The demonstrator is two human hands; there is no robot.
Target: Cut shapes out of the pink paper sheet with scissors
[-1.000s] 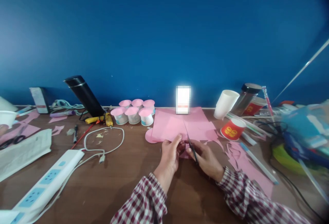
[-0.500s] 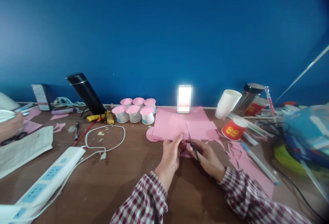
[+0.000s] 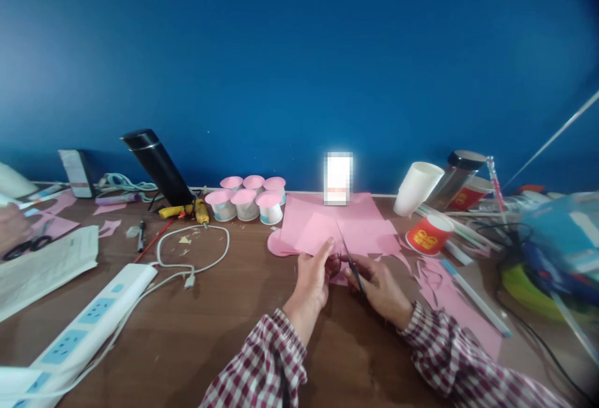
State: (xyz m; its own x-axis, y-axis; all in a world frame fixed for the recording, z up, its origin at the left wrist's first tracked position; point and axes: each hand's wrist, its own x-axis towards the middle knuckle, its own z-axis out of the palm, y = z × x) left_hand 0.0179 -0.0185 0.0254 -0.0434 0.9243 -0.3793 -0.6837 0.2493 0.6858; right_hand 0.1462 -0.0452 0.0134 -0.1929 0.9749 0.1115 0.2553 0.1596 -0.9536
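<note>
My left hand is closed, thumb on top, pinching a pale pink piece of paper by its near edge. My right hand grips a pair of dark-handled scissors, whose thin blades point away from me and lie at the right side of that piece. Both hands are close together above the brown table. Beyond them lie larger pink sheets, partly covered by the held piece. Part of the scissor handles is hidden by my fingers.
Several paper cups with pink tops stand left of the sheets. At right are a red paper cup, white cups and pink scraps. A power strip, cable and black flask occupy the left. Another person's hand shows there.
The view has shifted slightly. The held paper now shows as a paler piece over the sheets. My hands have barely moved. At far left the other person's hand has drawn back from black-handled scissors.
</note>
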